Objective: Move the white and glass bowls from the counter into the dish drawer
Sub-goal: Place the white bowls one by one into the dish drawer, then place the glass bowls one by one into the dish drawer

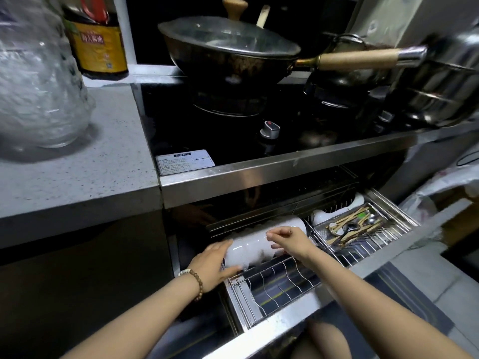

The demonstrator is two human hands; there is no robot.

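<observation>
A row of white bowls (255,243) stands on edge in the wire rack of the pulled-out dish drawer (282,307) under the stove. My left hand (215,263), with a bead bracelet on the wrist, grips the near end of the row, thumb under the front bowl. My right hand (290,240) rests on top of the row, fingers curled over the bowls' rims. A large clear glass bowl (39,81) sits upside down on the grey counter at the far left.
A cutlery tray (360,226) with chopsticks and spoons fills the drawer's right side, with more white dishes (334,212) behind it. A lidded wok (228,50) and steel pots (438,92) stand on the stove. A sauce bottle (97,40) stands behind the glass bowl.
</observation>
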